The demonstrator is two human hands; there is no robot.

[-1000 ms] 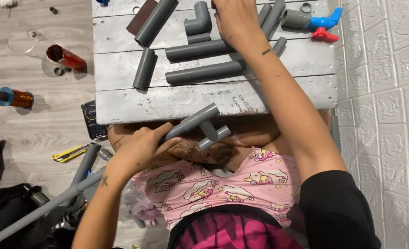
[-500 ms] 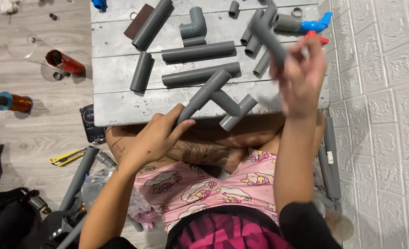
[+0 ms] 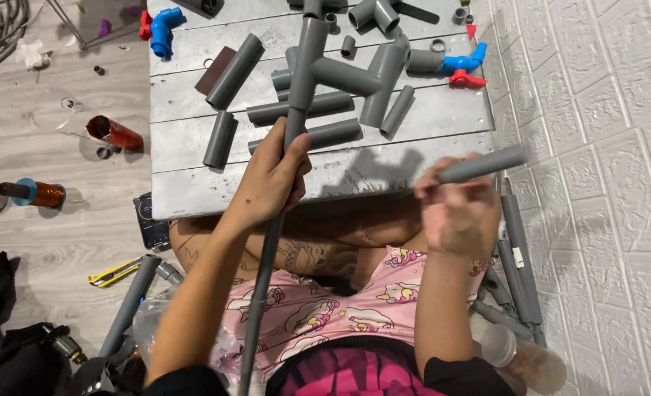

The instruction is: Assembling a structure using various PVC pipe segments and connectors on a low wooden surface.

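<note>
Up comes the long pipe assembly (image 3: 296,95), now standing over the bench (image 3: 193,198), left hand (image 3: 270,180) in a closed grip round its stem. Right hand (image 3: 457,209) has swung down, fingers clamped on a short pipe (image 3: 479,166). Joining step, I'd say: next calls for lining that piece with an open socket.

A small dark rectangular screen device (image 3: 152,221) lies on the floor, at the grey surface's (image 3: 193,192) near left corner.
</note>
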